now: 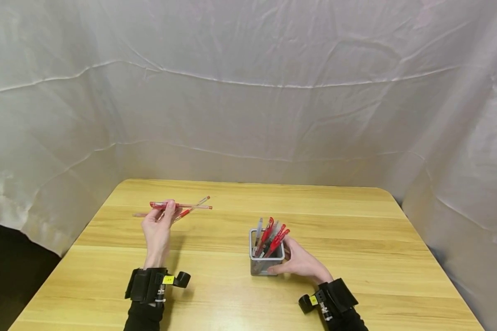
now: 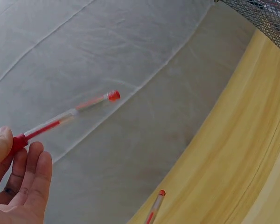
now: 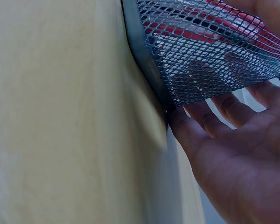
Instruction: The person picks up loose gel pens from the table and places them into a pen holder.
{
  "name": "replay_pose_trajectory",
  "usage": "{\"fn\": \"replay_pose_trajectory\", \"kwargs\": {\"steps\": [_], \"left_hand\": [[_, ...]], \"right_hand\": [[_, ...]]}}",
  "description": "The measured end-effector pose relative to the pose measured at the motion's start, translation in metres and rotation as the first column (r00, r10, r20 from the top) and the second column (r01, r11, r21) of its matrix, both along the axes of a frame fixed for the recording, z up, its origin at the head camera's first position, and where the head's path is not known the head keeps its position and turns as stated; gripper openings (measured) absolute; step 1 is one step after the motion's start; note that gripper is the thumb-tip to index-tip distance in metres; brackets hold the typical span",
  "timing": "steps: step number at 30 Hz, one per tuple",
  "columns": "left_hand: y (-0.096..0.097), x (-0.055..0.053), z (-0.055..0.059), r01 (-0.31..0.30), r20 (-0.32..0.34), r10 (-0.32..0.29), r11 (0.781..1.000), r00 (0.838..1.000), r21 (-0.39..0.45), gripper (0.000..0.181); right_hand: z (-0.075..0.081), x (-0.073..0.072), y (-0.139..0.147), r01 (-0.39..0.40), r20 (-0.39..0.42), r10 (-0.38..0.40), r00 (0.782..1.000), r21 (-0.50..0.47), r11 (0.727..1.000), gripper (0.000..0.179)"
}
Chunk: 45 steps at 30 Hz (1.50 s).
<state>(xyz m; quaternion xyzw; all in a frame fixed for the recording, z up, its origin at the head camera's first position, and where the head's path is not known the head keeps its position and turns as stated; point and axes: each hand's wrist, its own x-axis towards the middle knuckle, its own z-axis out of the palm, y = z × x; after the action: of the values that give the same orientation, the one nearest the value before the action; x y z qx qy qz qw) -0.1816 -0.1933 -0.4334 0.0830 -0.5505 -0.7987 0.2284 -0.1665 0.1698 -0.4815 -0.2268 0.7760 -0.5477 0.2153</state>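
Observation:
My left hand [image 1: 157,230] pinches a red-capped clear gel pen [image 1: 194,206] between thumb and fingers, above the left part of the table. The same pen [image 2: 67,115] points up and to the right in the left wrist view. Below it lies another red pen [image 1: 186,213], slanted and partly hidden by the hand. A pen end [image 1: 140,214] shows left of the hand. My right hand [image 1: 300,261] grips a silver mesh pen holder [image 1: 266,265] from its right side, thumb at the front. Several red and clear pens [image 1: 269,236] stand in the holder.
The wooden table [image 1: 223,294] has rounded far corners. A pale cloth curtain [image 1: 248,115] hangs behind it and along both sides. Each wrist wears a black strap with a small camera.

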Motion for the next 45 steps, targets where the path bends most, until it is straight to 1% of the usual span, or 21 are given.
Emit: {"fn": "replay_pose_trajectory", "kwargs": {"steps": [5, 7, 9, 12, 16, 21, 23, 26, 29, 32, 37, 40, 43, 45], "left_hand": [[0.004, 0.001, 0.006, 0.005, -0.031, -0.006, 1.0, 1.0, -0.015, 0.026], [0.005, 0.002, 0.008, 0.002, -0.047, -0.003, 1.0, 0.999, -0.023, 0.028], [0.007, 0.003, 0.011, -0.005, -0.058, 0.003, 0.999, 0.998, -0.043, 0.027], [0.01, 0.005, 0.015, -0.022, -0.084, 0.012, 0.993, 0.996, -0.117, 0.03], [0.014, 0.008, 0.021, -0.04, -0.108, 0.016, 0.974, 0.994, -0.223, 0.037], [0.023, 0.013, 0.028, -0.047, -0.135, 0.007, 0.955, 0.991, -0.293, 0.036], [0.028, 0.015, 0.03, -0.053, -0.163, 0.004, 0.953, 0.987, -0.299, 0.035], [0.034, 0.017, 0.034, -0.054, -0.213, -0.009, 0.957, 0.977, -0.286, 0.031], [0.042, 0.02, 0.037, -0.028, -0.261, -0.044, 0.964, 0.964, -0.264, 0.028], [0.05, 0.024, 0.039, -0.008, -0.292, -0.075, 0.962, 0.953, -0.273, 0.028], [0.064, 0.029, 0.041, 0.013, -0.328, -0.127, 0.945, 0.936, -0.328, 0.032], [0.071, 0.031, 0.042, 0.001, -0.341, -0.141, 0.925, 0.929, -0.381, 0.037], [0.078, 0.035, 0.042, -0.014, -0.343, -0.149, 0.903, 0.927, -0.43, 0.042], [0.083, 0.037, 0.042, -0.006, -0.342, -0.165, 0.894, 0.925, -0.448, 0.046]], "right_hand": [[0.0, 0.0, 0.001, -0.004, -0.014, 0.004, 1.0, 0.003, 1.0, 0.093], [0.0, 0.0, 0.001, 0.002, -0.014, -0.002, 1.0, 0.012, 1.0, 0.094], [0.0, 0.001, 0.002, 0.009, -0.015, -0.009, 1.0, 0.023, 1.0, 0.095], [0.0, 0.001, 0.002, 0.016, -0.016, -0.016, 1.0, 0.033, 0.999, 0.096], [-0.001, 0.001, 0.002, 0.014, -0.015, -0.013, 1.0, 0.029, 0.999, 0.096], [-0.002, 0.0, 0.001, 0.008, -0.009, -0.007, 1.0, 0.015, 1.0, 0.094], [-0.002, 0.0, 0.001, 0.007, -0.013, -0.006, 1.0, 0.014, 1.0, 0.093], [-0.001, 0.0, 0.001, 0.005, -0.01, -0.005, 1.0, 0.009, 1.0, 0.093], [-0.001, 0.001, 0.001, 0.006, -0.006, -0.006, 1.0, 0.005, 1.0, 0.094], [0.0, 0.001, 0.001, 0.007, -0.002, -0.007, 1.0, 0.003, 1.0, 0.094], [0.0, 0.001, 0.001, 0.003, -0.005, -0.003, 1.0, -0.001, 1.0, 0.094], [0.0, 0.001, 0.0, -0.002, -0.008, 0.002, 1.0, -0.006, 1.0, 0.093], [0.0, 0.0, -0.001, -0.007, -0.012, 0.007, 1.0, -0.006, 1.0, 0.093], [0.0, -0.001, -0.001, -0.005, -0.018, 0.005, 1.0, 0.004, 1.0, 0.093]]}}
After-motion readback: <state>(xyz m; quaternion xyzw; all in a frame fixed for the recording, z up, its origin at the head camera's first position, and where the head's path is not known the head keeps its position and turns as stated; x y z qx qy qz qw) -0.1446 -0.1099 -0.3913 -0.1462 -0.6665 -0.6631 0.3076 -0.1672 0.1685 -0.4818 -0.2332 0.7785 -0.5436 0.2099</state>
